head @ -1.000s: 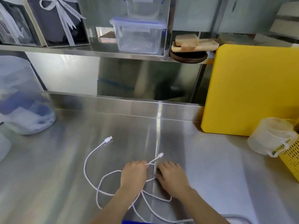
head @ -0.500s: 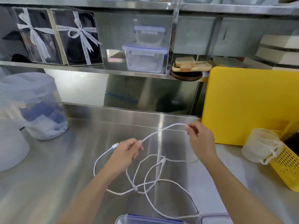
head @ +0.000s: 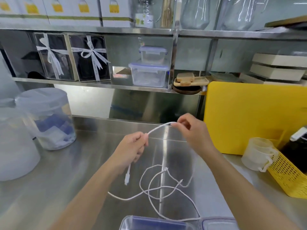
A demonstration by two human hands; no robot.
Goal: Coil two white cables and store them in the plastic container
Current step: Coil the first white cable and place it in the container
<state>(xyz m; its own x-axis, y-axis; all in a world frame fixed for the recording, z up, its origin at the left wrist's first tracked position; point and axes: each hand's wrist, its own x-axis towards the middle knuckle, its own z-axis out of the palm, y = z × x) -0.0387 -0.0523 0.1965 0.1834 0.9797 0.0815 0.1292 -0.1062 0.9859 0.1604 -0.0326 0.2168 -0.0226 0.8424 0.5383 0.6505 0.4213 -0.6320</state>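
Note:
My left hand and my right hand hold a short stretch of white cable taut between them, above the steel counter. A plug end of that cable dangles below my left hand. More white cable lies in loose tangled loops on the counter under my hands; I cannot tell where one cable ends and the other starts. A clear plastic container with a blue-rimmed lid sits at the bottom edge, and cable runs to its right side.
A yellow cutting board leans at the right, with a translucent cup and a yellow basket in front. Large clear jars stand at the left. A shelf behind holds boxes and clear containers.
Both hands rose from the counter with a cable. They have since drawn closer together, and the plug end now hangs below my left hand. The camera tilted upward.

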